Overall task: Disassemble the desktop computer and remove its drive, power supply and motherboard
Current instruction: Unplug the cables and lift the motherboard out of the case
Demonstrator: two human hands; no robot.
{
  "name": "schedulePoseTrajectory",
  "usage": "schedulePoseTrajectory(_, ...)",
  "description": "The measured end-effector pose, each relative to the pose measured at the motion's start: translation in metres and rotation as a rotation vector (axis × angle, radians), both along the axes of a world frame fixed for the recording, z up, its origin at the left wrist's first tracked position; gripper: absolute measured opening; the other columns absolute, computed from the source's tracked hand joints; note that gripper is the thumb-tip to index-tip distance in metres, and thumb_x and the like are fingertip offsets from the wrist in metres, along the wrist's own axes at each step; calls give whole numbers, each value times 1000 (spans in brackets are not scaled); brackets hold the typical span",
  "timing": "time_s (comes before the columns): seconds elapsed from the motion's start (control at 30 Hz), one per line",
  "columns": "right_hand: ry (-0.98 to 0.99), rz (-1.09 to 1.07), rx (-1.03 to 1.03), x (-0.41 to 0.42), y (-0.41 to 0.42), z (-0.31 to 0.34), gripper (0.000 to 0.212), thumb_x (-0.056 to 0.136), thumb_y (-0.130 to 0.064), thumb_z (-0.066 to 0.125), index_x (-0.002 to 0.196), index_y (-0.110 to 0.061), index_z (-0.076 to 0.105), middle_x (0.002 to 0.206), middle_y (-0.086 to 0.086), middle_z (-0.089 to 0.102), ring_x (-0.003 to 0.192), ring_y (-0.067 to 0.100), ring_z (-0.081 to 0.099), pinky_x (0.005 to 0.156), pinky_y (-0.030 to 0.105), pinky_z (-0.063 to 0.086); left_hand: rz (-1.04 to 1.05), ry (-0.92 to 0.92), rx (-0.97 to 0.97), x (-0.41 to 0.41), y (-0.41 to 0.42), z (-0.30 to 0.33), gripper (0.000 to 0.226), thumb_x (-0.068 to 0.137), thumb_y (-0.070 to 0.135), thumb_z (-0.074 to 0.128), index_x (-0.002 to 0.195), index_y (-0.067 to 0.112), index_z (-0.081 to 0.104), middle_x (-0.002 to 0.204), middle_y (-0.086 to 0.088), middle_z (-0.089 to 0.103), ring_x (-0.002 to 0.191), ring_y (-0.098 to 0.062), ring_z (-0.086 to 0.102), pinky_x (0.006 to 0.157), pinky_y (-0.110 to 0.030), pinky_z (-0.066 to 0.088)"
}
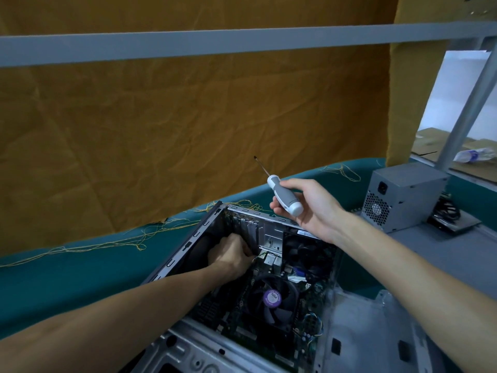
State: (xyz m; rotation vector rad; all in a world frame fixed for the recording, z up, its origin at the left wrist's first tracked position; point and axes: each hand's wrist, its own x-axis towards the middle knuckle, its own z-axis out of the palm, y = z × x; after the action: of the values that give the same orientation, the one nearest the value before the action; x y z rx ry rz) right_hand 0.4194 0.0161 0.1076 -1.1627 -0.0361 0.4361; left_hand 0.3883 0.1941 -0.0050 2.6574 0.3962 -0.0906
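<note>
Open desktop case (188,246) lying on its side on the teal-covered table (80,278), side panel off; motherboard (271,300) seated inside, its fan (271,298) with a purple hub label at centre. Power supply (400,196) already out, standing on the table to the right of the case and beyond it, with a flat dark component and black cables just to its right; whether that component is the drive cannot be told. Left hand (231,254) reaches into the case near the rear expansion slots, fingers curled, apparently pinching a small part or cable; the item itself is hidden. Right hand (306,205) raised above the case's rear edge, grip clenched round the grey-and-white handle of a screwdriver (285,195), blade pointing up and away. Step in hand, by judgement: freeing the motherboard. Next move likely calls for bringing the blade down to a mounting screw. Obstacles: the left forearm crossing the case and loose wires beside the fan. Yellow threads trail along the table's far edge
</note>
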Motion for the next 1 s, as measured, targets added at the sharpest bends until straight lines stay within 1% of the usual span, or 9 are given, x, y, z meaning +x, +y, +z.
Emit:
schedulePoseTrajectory(0.1,4,-6,11,-1,0,0,27,96,-12,61,113,9,62,71,17,69,65,25,71,57,29,59,8,12,-43,0,1,1,12,81,39,80,88,30,79,98,11,76,92,-14,71,73,-24,50)
schedulePoseTrajectory(0.23,2,-3,20,-1,0,1,26,96,-11,62,112,9,62,72,17,68,65,25,71,56,29,58,11,22,-76,2,2,-1,12,81,39,80,89,31,80,97,12,76,93,-12,70,81,-27,56)
schedulePoseTrajectory(0.43,-12,14,10,0,0,0,27,96,-12,61,113,9,62,72,17,68,66,25,71,57,29,59,11,-25,19,-2,-1,0,25,82,47,75,82,21,76,89,4,75,88,-21,71,72,-30,54)
schedulePoseTrajectory(0.57,-18,29,-9,1,0,-1,27,97,-12,58,112,10,61,74,17,68,67,26,70,59,30,59,34,10,-82,-1,0,4,24,82,43,79,75,21,73,86,2,75,84,-19,71,69,-27,52)
schedulePoseTrajectory(0.67,-16,88,-6,0,-2,2,22,92,-11,47,102,6,58,74,15,61,64,25,65,59,34,57,55,18,-240,-2,2,16,21,82,34,83,84,13,80,81,-2,74,69,-13,65,64,-24,50)
schedulePoseTrajectory(0.73,-59,133,-22,-2,-3,4,20,88,-11,44,101,-2,56,70,8,54,57,21,55,54,32,49,95,14,-392,-9,4,30,23,80,27,86,88,7,80,72,-4,70,56,-11,57,53,-22,47)
schedulePoseTrajectory(0.83,-268,128,-255,-10,-2,2,5,91,-9,61,96,-8,60,66,2,49,48,15,44,45,27,39,167,58,-732,-29,11,53,21,80,23,86,83,4,78,55,-1,57,40,-10,44,38,-18,37)
schedulePoseTrajectory(0.9,-444,131,-428,-18,0,-2,11,86,-11,76,88,-8,66,59,1,49,42,13,40,41,24,35,179,81,-1008,-43,11,68,17,85,21,81,86,4,76,56,1,56,41,-6,41,36,-17,32)
schedulePoseTrajectory(1.0,-686,159,-544,-27,1,-7,15,80,-19,85,82,-10,72,52,-4,48,42,12,39,44,23,32,244,94,-1336,-55,5,87,12,92,19,72,87,8,73,53,5,50,39,-2,39,32,-13,25)
